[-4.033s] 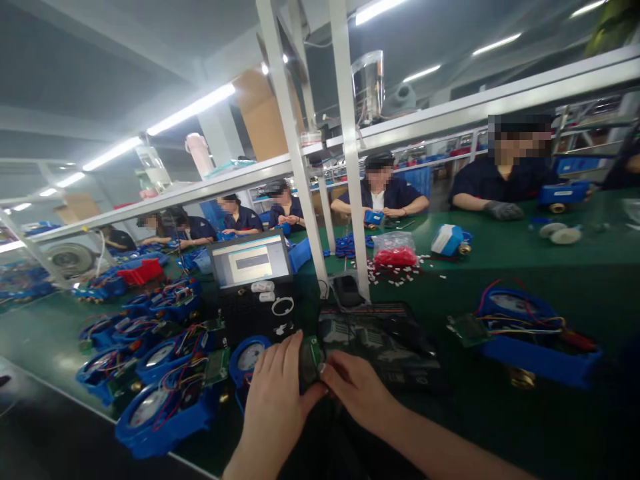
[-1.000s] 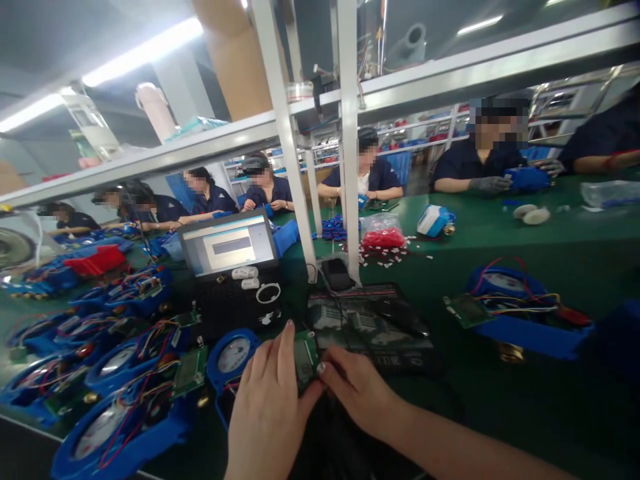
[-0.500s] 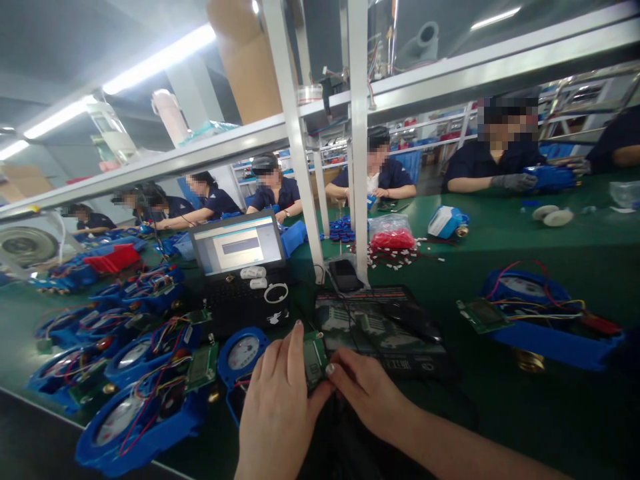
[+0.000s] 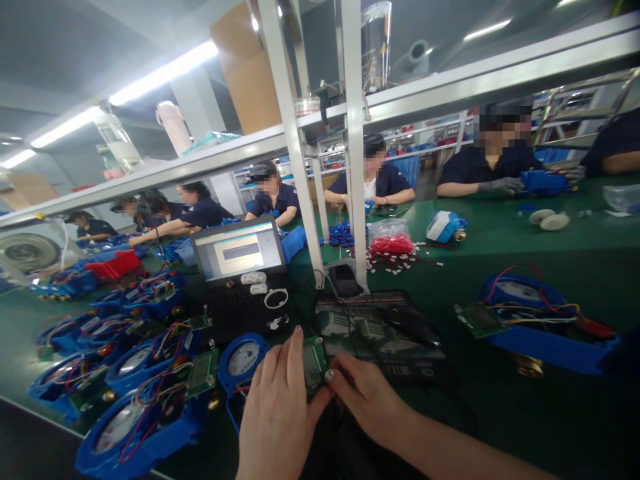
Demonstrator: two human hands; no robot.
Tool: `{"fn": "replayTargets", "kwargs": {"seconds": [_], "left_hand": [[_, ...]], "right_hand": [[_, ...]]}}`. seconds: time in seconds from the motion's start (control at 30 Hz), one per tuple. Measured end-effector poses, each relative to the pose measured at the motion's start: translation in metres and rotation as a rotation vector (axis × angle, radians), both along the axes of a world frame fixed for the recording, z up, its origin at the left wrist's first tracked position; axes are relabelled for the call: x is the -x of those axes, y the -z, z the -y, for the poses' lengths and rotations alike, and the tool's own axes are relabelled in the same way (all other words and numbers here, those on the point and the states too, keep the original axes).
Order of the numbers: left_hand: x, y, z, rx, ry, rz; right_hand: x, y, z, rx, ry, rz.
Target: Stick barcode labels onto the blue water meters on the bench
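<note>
Nearest, the left hand [image 4: 277, 413] and right hand [image 4: 363, 397] pinch a small green circuit board [image 4: 314, 365] between their fingertips, low at centre over the green table [image 4: 500, 253]. Left lie blue meters [image 4: 145, 407]; beyond, a laptop [image 4: 239, 252].

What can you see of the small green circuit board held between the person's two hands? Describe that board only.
The green circuit board is a small rectangular piece with a pale grey display window on its face. It sits low and near the middle of the view, tilted up toward the camera above the green table. The left hand covers its left edge with the fingers, and the right hand pinches its right edge with the thumb. Its lower part is hidden behind both hands, and finer details are too small to tell.
</note>
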State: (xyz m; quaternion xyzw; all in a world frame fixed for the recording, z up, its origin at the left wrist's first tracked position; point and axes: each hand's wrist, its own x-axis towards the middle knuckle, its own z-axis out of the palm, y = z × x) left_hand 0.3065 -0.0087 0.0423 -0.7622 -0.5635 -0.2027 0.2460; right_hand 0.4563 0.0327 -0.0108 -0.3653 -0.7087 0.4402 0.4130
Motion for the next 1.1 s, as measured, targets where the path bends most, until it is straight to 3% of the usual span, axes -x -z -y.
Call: {"fn": "replayTargets", "kwargs": {"seconds": [0.67,0.77,0.87,0.97,1.1], "left_hand": [[0.001,0.004,0.0,-0.004,-0.03,0.009],[0.002,0.007,0.001,0.05,-0.032,0.044],[0.001,0.009,0.002,0.072,-0.057,0.082],[-0.001,0.011,0.001,0.062,-0.071,0.091],[0.004,0.014,-0.009,0.058,-0.085,0.076]], "right_hand": [[0.003,0.003,0.001,-0.021,-0.014,0.015],[-0.012,-0.007,-0.011,-0.084,-0.004,0.1],[-0.052,-0.009,-0.04,-0.326,0.218,0.322],[-0.1,0.017,-0.073,-0.521,0.523,0.472],[-0.138,0.076,-0.1,-0.636,0.547,0.673]]}}
